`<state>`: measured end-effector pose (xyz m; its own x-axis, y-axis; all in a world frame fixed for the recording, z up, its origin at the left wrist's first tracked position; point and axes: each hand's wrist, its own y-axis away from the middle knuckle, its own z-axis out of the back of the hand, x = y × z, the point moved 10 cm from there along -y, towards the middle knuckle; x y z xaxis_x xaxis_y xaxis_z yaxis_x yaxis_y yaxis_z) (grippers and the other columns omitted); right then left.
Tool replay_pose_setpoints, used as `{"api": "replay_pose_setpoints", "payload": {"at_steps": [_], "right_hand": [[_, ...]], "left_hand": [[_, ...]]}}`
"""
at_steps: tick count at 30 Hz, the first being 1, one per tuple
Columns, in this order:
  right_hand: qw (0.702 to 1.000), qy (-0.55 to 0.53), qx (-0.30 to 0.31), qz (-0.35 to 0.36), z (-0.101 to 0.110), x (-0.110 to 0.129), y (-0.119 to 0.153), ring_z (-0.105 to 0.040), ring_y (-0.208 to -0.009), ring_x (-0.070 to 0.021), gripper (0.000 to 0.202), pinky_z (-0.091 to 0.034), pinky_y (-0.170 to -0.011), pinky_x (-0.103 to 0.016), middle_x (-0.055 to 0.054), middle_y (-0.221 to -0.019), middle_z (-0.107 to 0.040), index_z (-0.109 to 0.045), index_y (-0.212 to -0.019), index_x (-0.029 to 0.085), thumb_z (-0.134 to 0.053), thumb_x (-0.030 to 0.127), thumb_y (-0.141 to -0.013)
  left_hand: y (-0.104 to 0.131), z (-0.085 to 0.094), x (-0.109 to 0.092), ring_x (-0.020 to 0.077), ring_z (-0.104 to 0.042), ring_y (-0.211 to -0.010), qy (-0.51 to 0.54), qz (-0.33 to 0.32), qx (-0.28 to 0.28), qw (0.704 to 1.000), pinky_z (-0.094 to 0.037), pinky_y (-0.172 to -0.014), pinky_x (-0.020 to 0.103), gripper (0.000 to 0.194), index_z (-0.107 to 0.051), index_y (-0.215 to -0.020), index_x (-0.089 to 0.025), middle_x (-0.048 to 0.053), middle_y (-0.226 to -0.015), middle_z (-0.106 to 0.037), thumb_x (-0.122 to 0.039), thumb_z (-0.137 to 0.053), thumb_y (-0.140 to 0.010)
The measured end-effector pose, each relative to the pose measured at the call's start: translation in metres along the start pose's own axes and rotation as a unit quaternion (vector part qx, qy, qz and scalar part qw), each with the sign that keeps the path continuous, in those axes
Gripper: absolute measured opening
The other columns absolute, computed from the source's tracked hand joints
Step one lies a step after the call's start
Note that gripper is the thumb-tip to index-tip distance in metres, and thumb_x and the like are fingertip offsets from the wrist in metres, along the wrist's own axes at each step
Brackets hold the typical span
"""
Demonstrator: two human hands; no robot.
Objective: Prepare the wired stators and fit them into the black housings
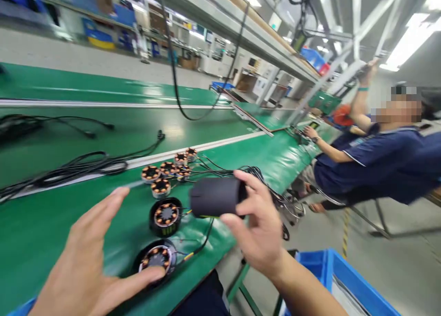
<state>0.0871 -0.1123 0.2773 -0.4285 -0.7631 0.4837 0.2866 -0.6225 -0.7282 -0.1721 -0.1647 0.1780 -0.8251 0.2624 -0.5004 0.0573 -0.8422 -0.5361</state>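
My right hand (257, 219) grips a black cylinder (217, 196) by its right end, holding it sideways above the green table. My left hand (93, 261) is spread with nothing in it, its thumb over the nearest round black housing (138, 263). That housing holds a copper-wound stator (156, 257). Just behind it stands a second black housing (165, 231) with another stator (166, 214) inside. Several loose stators (160, 187) with copper coils are clustered farther back, their black cables (220, 172) running to the right.
Bundled black cables (79, 166) lie at the left. One cable (175, 81) hangs in a loop from the overhead shelf (268, 45). Blue bins (358, 284) stand at the lower right. A person in a dark blue shirt (375, 155) sits farther along the green table (268, 155).
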Motion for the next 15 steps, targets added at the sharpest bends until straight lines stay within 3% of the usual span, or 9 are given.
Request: {"api": "replay_pose_setpoints", "payload": {"at_steps": [3, 5, 8, 10, 13, 15], "right_hand": [[0.982, -0.113, 0.127, 0.079, -0.094, 0.045, -0.04, -0.06, -0.135, -0.0219, 0.024, -0.052, -0.113, -0.038, -0.012, -0.143, -0.062, -0.066, -0.088, 0.022, -0.076, 0.043, -0.096], [0.961, -0.151, 0.209, 0.103, -0.135, 0.049, -0.055, -0.059, -0.136, -0.0185, 0.022, -0.05, -0.114, -0.033, -0.01, -0.143, -0.063, -0.071, -0.103, 0.021, -0.076, 0.041, -0.096], [0.949, -0.114, 0.275, 0.102, -0.17, 0.009, -0.073, -0.061, -0.13, -0.0191, 0.026, -0.048, -0.114, -0.039, -0.007, -0.136, -0.067, -0.072, -0.122, 0.024, -0.076, 0.031, -0.098], [0.934, -0.013, 0.337, 0.114, -0.196, -0.03, -0.07, -0.059, -0.128, -0.0249, 0.03, -0.047, -0.112, -0.046, -0.007, -0.132, -0.068, -0.077, -0.117, 0.027, -0.086, 0.027, -0.089], [0.875, 0.12, 0.438, 0.168, -0.237, -0.07, -0.041, -0.054, -0.13, -0.0312, 0.04, -0.045, -0.11, -0.051, -0.009, -0.138, -0.064, -0.08, -0.113, 0.028, -0.095, 0.03, -0.077], [0.858, 0.145, 0.456, 0.189, -0.254, -0.079, -0.024, -0.052, -0.131, -0.0306, 0.032, -0.044, -0.111, -0.049, -0.009, -0.14, -0.063, -0.08, -0.111, 0.026, -0.092, 0.032, -0.082]], "left_hand": [[-0.013, 0.019, 0.001, 0.0395, -0.048, -0.143, -0.016, -0.006, -0.069, 0.997, -0.046, -0.119, 0.059, 0.099, -0.016, -0.167, -0.041, 0.006, -0.162, -0.043, -0.075, -0.065, -0.087], [-0.021, 0.028, 0.02, 0.036, -0.056, -0.135, -0.01, 0.036, -0.1, 0.994, -0.05, -0.116, 0.055, 0.085, -0.031, -0.161, -0.041, 0.006, -0.15, -0.054, -0.073, -0.065, -0.09], [-0.019, 0.03, 0.073, 0.0323, -0.065, -0.119, 0.05, 0.17, -0.092, 0.98, -0.058, -0.105, 0.047, 0.079, -0.048, -0.142, -0.033, 0.005, -0.133, -0.063, -0.079, -0.071, -0.081], [-0.01, 0.019, 0.103, 0.031, -0.066, -0.114, 0.094, 0.236, -0.051, 0.966, -0.06, -0.098, 0.044, 0.082, -0.048, -0.136, -0.029, 0.005, -0.126, -0.064, -0.083, -0.072, -0.078], [0.009, -0.001, 0.136, 0.0305, -0.068, -0.11, 0.09, 0.274, 0.008, 0.957, -0.061, -0.095, 0.043, 0.077, -0.047, -0.133, -0.029, 0.004, -0.122, -0.065, -0.083, -0.066, -0.081], [0.024, -0.015, 0.159, 0.0324, -0.069, -0.114, 0.071, 0.283, 0.044, 0.955, -0.061, -0.096, 0.045, 0.074, -0.047, -0.134, -0.032, 0.004, -0.125, -0.067, -0.081, -0.066, -0.082]]}}
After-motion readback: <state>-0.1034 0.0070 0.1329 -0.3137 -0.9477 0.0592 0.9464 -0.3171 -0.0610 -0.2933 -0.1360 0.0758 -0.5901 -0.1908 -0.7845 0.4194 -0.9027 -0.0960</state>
